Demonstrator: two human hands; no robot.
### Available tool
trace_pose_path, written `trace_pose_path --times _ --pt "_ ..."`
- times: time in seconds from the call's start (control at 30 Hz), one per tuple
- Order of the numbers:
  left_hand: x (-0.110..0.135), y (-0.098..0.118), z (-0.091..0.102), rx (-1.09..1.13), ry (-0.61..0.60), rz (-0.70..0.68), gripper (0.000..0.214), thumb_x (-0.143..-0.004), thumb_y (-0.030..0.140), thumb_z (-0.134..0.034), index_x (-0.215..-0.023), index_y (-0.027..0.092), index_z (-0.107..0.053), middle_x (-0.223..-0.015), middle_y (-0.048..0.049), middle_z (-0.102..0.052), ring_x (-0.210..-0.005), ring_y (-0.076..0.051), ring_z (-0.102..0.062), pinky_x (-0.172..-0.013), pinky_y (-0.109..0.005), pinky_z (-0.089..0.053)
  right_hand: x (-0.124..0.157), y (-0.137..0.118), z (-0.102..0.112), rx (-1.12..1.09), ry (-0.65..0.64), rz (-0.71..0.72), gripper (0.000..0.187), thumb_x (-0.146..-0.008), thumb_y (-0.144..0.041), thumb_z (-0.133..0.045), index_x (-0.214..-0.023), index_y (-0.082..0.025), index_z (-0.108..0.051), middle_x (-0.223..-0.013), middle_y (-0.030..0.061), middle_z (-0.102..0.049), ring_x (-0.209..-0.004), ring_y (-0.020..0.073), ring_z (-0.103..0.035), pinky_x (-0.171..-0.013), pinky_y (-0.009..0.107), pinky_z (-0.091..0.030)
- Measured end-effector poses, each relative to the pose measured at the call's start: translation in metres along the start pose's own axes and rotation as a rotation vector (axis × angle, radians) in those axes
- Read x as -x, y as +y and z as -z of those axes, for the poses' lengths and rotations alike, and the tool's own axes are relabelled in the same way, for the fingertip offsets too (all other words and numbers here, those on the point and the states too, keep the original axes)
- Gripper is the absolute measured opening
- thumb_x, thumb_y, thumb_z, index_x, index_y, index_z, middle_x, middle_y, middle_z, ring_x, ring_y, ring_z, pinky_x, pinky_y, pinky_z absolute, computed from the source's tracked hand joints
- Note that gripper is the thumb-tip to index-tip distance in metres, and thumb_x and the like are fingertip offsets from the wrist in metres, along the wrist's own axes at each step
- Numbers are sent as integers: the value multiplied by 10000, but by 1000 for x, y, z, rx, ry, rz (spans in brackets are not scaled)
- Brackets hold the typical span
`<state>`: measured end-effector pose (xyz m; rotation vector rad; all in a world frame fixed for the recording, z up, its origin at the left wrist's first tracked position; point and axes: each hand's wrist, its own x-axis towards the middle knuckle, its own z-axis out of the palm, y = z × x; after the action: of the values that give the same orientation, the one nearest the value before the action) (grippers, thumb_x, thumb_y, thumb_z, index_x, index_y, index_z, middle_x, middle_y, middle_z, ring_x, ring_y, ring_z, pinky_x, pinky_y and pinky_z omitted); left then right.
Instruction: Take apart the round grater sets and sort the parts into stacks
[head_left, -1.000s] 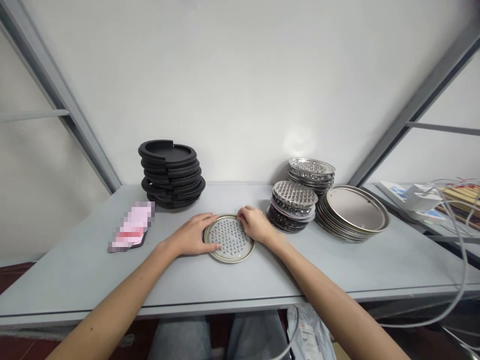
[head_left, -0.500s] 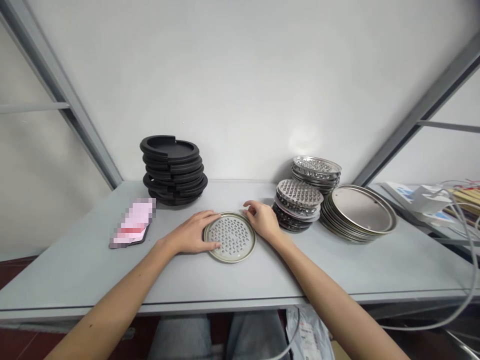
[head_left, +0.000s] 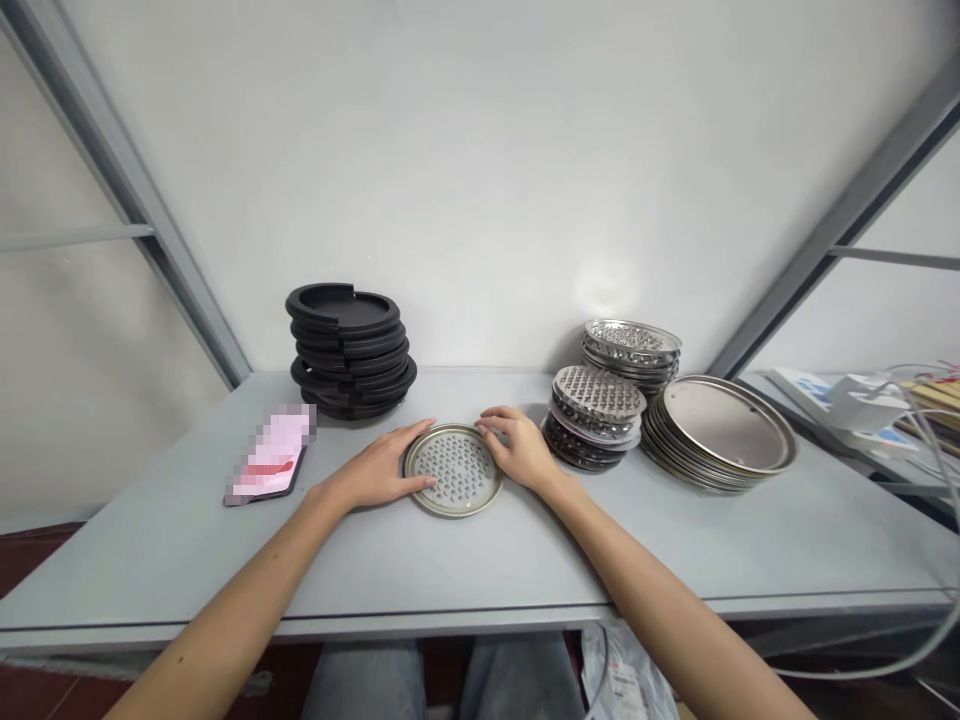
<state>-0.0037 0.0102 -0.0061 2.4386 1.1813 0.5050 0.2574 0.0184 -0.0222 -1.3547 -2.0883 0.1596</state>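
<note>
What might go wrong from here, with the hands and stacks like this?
The left hand has its thumb over the perforated disc; the rough-looking surface might scrape it.

The right hand is near the stack of perforated discs; a sideways knock might shift it.

The unevenly piled black stack might slide if bumped.

Rough metal grater disc [head_left: 453, 466], smooth metal pans [head_left: 727, 425]

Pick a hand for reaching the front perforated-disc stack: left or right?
Probably the right hand: it's at the right edge of the tray, nearer the front perforated-disc stack. The left hand is at the opposite edge, farther off, thumb over it.
</note>
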Motion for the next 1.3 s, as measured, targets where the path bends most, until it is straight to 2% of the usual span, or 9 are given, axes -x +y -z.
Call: trace_pose_path --times 0.1,0.23,0.4,0.57,0.83,0.93,1.03,1.17,1.3 --pt "1 4 2 25 -38 -19 964 -713 554 -736 -1494 222 -277 -1523 -91 -354 -1373 -297 -365 -1144 -411 -298 0 -2 0 -47 -89 78 291 -939 -294 -469 -916 -200 -743 -1194 85 -659 -1108 223 -566 -954 345 -424" --pt "1 6 4 38 -84 -64 1185 -537 616 -825 -1500 227 -255 -1534 -108 -325 -1382 -342 -337 -1149 -450 -280 -1 -3 -1 -114 -138 58 316 -936 -302 -468 -864 -185 -753 -1225 106 -649 -1162 237 -551 -994 363 -405" --pt "0 3 1 46 -80 -40 1230 -514 629 -828 -1508 217 -233 -1535 -122 -319 -1381 -348 -335 -1147 -455 -283 -4 -1 -4 -286 -139 -85 270 -887 -287 -520 -888 -156 -755 -1175 133 -666 -1078 231 -622 -966 355 -438" --pt "1 3 2 58 -91 -21 1232 -506 617 -836 -1510 235 -232 -1542 -116 -305 -1391 -356 -314 -1152 -472 -267 -8 2 -6 -493 -59 -202 202 -790 -302 -627 -854 -155 -750 -1078 116 -707 -1019 241 -644 -955 380 -455" --pt "1 3 4 65 -78 -15 1278 -468 614 -853 -1512 231 -223 -1544 -123 -296 -1392 -364 -308 -1157 -473 -259 -7 -5 -1 -888 -58 -351 363 -704 -421 -694 -906 -125 -751 -812 70 -747 -720 195 -654 -719 340 -516" --pt "1 -2 1 58 -73 -14 1272 -478 595 -859 -1514 241 -210 -1543 -132 -293 -1391 -373 -304 -1150 -487 -263 -8 -5 5 -825 27 -349 342 -695 -384 -696 -897 -111 -733 -627 17 -682 -601 155 -602 -626 292 -484" --pt "1 -8 -1 36 -49 -15 1293 -472 585 -867 -1517 245 -186 -1532 -143 -310 -1395 -376 -293 -1146 -493 -269 -11 -11 15 -777 234 -339 316 -739 -377 -654 -915 -121 -712 -548 -15 -612 -534 134 -551 -556 261 -445" --pt "1 -13 -3 31 -14 -30 1309 -478 590 -864 -1518 231 -155 -1500 -158 -360 -1375 -378 -332 -1132 -498 -294 -19 -36 33 -804 455 -245 243 -789 -374 -619 -886 -169 -707 -712 38 -699 -671 173 -639 -661 289 -507" --pt "1 -16 -4 12 -26 -22 1262 -483 610 -851 -1507 245 -210 -1522 -152 -325 -1373 -387 -336 -1138 -507 -285 -29 -46 66 -865 509 -207 246 -763 -382 -656 -879 -172 -712 -741 48 -716 -710 189 -663 -680 300 -527"
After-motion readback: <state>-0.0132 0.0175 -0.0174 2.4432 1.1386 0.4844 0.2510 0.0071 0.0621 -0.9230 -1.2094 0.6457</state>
